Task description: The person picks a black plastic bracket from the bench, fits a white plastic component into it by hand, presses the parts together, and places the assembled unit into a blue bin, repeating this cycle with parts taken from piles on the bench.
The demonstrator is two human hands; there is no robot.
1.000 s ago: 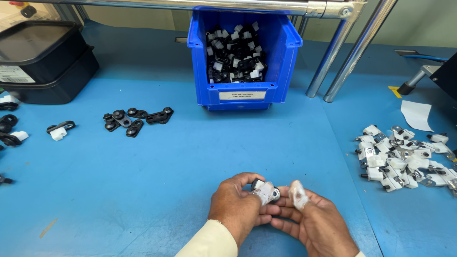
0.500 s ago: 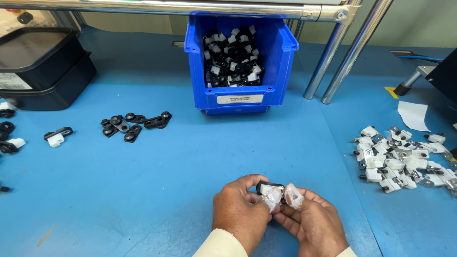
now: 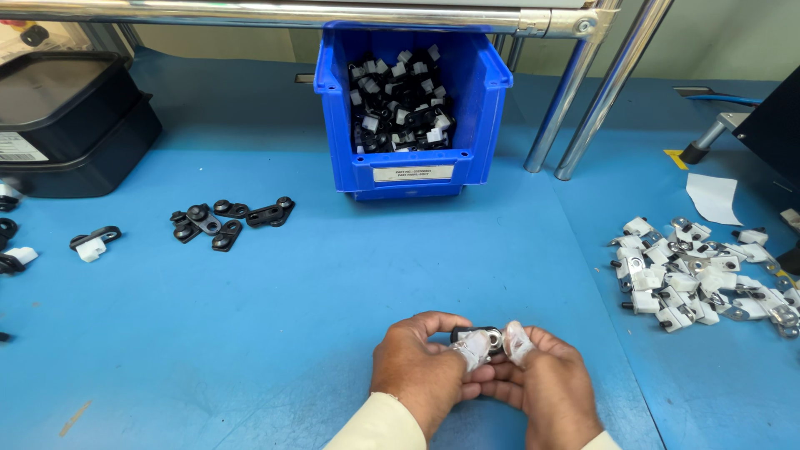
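Low in the head view, my left hand (image 3: 421, 367) and my right hand (image 3: 543, 385) meet over the blue table (image 3: 333, 292). Between their fingertips they pinch one small black part with a metal ring (image 3: 482, 337). Both thumbs wear white finger covers and press on that part from either side. A cream sleeve covers my left wrist.
A blue bin (image 3: 414, 162) full of black-and-white parts stands at the back centre. Several loose black clips (image 3: 229, 218) lie to the left, a pile of white and metal parts (image 3: 700, 275) to the right. A black box (image 3: 67, 125) sits far left; metal poles (image 3: 575, 92) rise at the back.
My hands have come together: the right thumb, apart a second ago, now presses against the part held by the left. The camera view shifted slightly.
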